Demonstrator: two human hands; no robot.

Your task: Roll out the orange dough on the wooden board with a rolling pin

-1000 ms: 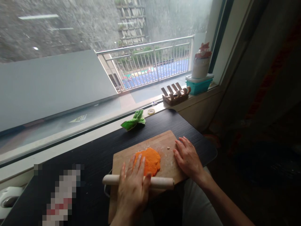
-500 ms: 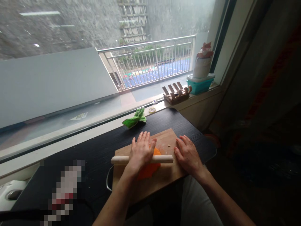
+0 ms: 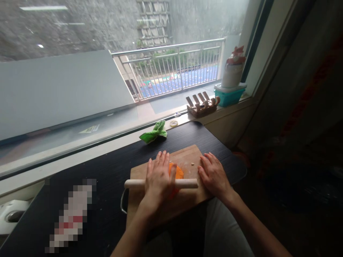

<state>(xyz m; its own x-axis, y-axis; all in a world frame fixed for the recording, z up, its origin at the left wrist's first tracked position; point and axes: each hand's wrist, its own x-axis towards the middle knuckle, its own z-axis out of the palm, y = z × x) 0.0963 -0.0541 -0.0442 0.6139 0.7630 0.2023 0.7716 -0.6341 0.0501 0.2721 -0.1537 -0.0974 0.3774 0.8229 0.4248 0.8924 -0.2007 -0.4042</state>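
My left hand (image 3: 159, 177) lies flat, palm down, across a pale wooden rolling pin (image 3: 187, 183), fingers stretched forward and thumb held out. Beneath the pin is a flat orange piece that looks like dough (image 3: 178, 171); it shows mostly on the far side, and my hand hides part of it. Both are on a wooden cutting board (image 3: 184, 153). On the board's right edge rests my right hand (image 3: 215, 175), its fingers extended, just beyond the pin's right end and gripping nothing. A small pale crumb (image 3: 192, 164) sits on the board between the hands.
The black table (image 3: 107, 185) meets a window sill. A green cloth (image 3: 154, 132) lies at the table's far edge, near a roll of tape (image 3: 174, 123). Along the sill stand a brown rack (image 3: 203, 105), a teal box (image 3: 229, 96) and a bottle (image 3: 232, 73). A blurred-out item (image 3: 75, 214) lies left.
My left hand and the rolling pin have shifted slightly. Less orange shows on the pin's near side now. My right hand stays at the board's edge.
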